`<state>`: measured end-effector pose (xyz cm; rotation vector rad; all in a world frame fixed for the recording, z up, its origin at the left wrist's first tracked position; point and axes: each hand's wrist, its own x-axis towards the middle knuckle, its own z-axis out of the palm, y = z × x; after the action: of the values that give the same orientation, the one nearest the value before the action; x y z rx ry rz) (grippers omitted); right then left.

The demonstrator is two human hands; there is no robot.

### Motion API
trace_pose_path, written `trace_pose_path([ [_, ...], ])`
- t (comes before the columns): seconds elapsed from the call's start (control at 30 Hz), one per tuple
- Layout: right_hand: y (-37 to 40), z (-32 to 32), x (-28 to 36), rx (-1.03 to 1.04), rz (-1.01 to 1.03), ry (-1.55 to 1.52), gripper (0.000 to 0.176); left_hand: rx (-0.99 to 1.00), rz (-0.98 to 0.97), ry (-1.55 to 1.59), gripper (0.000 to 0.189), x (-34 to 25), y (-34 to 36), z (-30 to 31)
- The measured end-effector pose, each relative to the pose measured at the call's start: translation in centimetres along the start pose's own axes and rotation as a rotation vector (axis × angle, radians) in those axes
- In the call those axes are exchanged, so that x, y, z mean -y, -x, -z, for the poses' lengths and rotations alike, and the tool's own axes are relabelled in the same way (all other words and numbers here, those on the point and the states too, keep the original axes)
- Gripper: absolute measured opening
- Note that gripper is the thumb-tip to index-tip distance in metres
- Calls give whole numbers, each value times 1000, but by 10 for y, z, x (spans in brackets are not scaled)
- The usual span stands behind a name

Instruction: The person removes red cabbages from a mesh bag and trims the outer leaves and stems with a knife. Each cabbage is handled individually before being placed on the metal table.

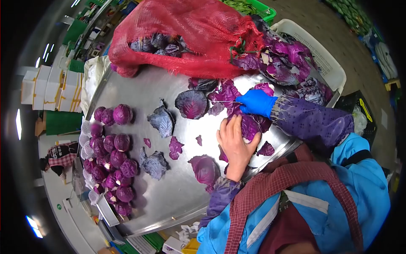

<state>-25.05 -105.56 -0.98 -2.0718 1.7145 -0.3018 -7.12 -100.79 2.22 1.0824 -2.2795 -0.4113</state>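
Observation:
My left hand (235, 142), bare, rests with its fingers spread on a red cabbage (250, 127) near the table's front edge. In a blue glove, my right hand (257, 103) is closed round a knife, whose thin blade (224, 101) points left over purple leaves. The knife's handle is hidden in the glove. Loose outer leaves lie around, among them a round dark one (191, 104), a greyish one (161, 120) and a purple one (204, 170) left of my left hand.
Trimmed cabbages (118, 158) stand in a group on the left of the metal table (160, 194). A red mesh sack (190, 29) of cabbages lies along the far side. Leaves are heaped by a white crate (334, 67) at the right. A person (62, 155) is in the left background.

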Motion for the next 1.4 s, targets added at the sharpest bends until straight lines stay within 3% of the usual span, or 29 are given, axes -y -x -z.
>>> trace_pose_path([
  [0.2, -3, -32, -15, -40, -89, -2, 37, -119, 162, 300, 65, 26, 43, 10],
  [0.27, -9, -40, -16, -214, -37, -212, 42, -145, 309, 409, 68, 37, 52, 14],
  [0.4, 14, 16, 37, -277, 40, -297, 57, -156, 446, 448, 69, 47, 48, 20],
  [0.47, 36, 40, 64, 60, -28, -329, 61, -159, 403, 393, 72, 45, 44, 18],
  [0.5, 39, 28, 64, 114, -54, -208, 64, -122, 329, 272, 74, 40, 40, 20],
  [0.53, 43, 23, 63, 114, -74, -166, 56, -88, 250, 151, 77, 36, 36, 21],
  [0.6, 44, 20, 55, 160, -102, -392, 48, -79, 239, 133, 78, 30, 32, 20],
  [0.83, 56, 6, 44, 97, -165, -448, 42, -40, 245, 102, 74, 24, 31, 17],
  [0.9, 58, 1, 44, 89, -313, -770, 41, -25, 256, 134, 73, 25, 31, 17],
  [1.0, 61, 7, 44, 166, -401, -873, 39, -45, 256, 109, 73, 21, 33, 16],
  [1.13, 66, -2, 42, -20, -200, -577, 34, -66, 243, 52, 73, 10, 32, 12],
  [1.23, 65, -7, 43, -137, -66, -96, 21, -86, 249, -1, 72, 4, 37, 9],
  [1.4, 59, -4, 31, -137, -149, -278, 27, -116, 247, 8, 71, 7, 39, 10],
])
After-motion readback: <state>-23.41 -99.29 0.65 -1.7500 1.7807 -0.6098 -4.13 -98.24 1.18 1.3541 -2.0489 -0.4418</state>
